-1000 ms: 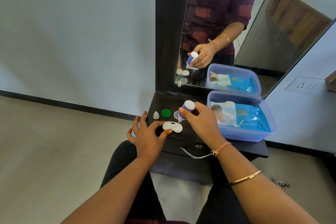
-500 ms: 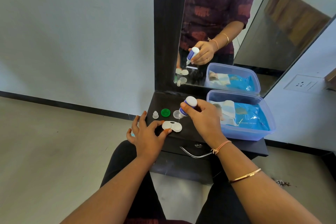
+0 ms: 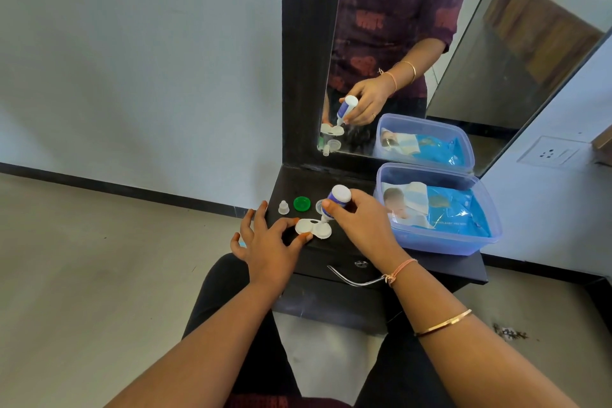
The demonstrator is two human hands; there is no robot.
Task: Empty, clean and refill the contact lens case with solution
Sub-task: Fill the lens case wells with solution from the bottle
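On a small dark shelf (image 3: pixel 291 182) below a wall mirror (image 3: pixel 397 26), near the shelf's front edge, lies a white contact lens case (image 3: pixel 313 229). Its two round wells sit side by side, so its long axis runs approx left to right along that edge, open sides up. The left hand (image 3: pixel 268 243) steadies it: thumb and forefinger pinch the left well btwn them, other fingers spread, off the case. The right hand (image 3: pixel 364 225) is curled round a small white-and-blue solution bottle (image 3: pixel 337 200), held upside down and steeply tilted: base up toward the mirror, nozzle down and slightly left, tip just over or touching the right well; can't tell which. No stream or drop shows at this size.

Progress, as a judgement: both case lids are off, a green cap (image 3: pixel 301 203) and a pale cap (image 3: pixel 319 205) half hidden behind the bottle, w/ the bottle's tiny clear cap (image 3: pixel 283 207) beside them, all just behind the case. So emptying and cleaning look done, though nothing here proves it, and refilling is in hand at the right well. Whether the left well holds liquid can't be told. Probably left: fill the other well if dry, screw both lids on, recap the bottle. At right, a translucent blue tub (image 3: pixel 440 247) holding a blue pack (image 3: pixel 457 212) stands apart from the case.
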